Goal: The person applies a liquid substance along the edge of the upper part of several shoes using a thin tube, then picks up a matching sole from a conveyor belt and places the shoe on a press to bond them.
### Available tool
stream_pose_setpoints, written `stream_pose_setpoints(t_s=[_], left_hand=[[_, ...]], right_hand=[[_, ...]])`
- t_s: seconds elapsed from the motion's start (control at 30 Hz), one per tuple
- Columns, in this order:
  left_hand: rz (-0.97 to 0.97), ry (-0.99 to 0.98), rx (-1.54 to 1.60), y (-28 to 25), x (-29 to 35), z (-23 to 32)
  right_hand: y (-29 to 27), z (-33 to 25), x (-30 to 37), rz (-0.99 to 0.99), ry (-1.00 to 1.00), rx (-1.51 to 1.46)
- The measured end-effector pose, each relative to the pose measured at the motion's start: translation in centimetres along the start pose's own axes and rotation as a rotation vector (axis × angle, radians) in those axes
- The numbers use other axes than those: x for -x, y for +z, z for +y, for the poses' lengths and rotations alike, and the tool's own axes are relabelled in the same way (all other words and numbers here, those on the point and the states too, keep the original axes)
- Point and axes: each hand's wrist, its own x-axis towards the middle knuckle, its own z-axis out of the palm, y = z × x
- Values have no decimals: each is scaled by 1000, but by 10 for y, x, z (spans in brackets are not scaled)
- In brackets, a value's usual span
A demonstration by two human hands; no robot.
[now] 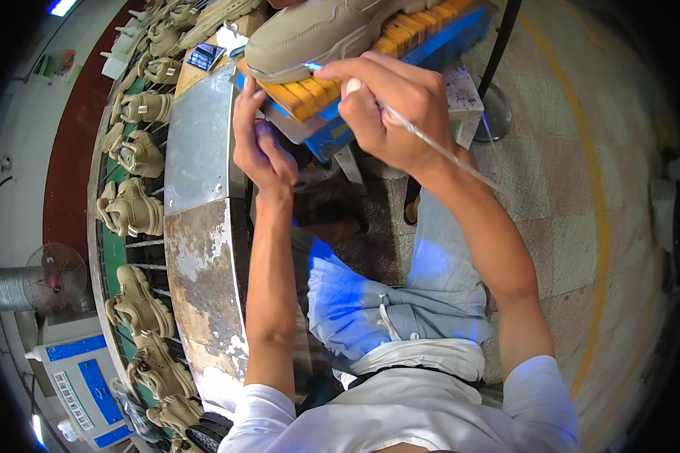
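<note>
A beige chunky-soled shoe (313, 41) lies on a yellow banded block (306, 98) at the top of the view, its toe toward the left. My right hand (397, 109) is closed around a thin pale rod-shaped tool (438, 147), whose kind I cannot make out. Its bright tip meets the shoe's lower edge near the toe, and its shaft slants back over my wrist. My left hand (266, 143) is open below the toe, index finger stretched up beside the sole and the other fingers loosely bent. Whether that fingertip presses the shoe or the block, I cannot tell.
A blue support (329, 140) carries the block. Left of me runs a metal-topped bench (200, 143) with a worn, peeling section, and beyond it a green conveyor rack (115, 253) bearing several beige shoes (132, 208). A small dark packet (205, 57) lies near the shoe. A fan (57, 279) stands far left.
</note>
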Motion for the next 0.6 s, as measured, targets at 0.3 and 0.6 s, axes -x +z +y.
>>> stream_pose_setpoints(t_s=[0.3, 0.6], left_hand=[[-248, -425, -346, -2, -60, 11], [-288, -291, -453, 6, -56, -9]], right_hand=[[5, 53, -19, -16, 29, 64], [-26, 63, -17, -88, 2, 310]])
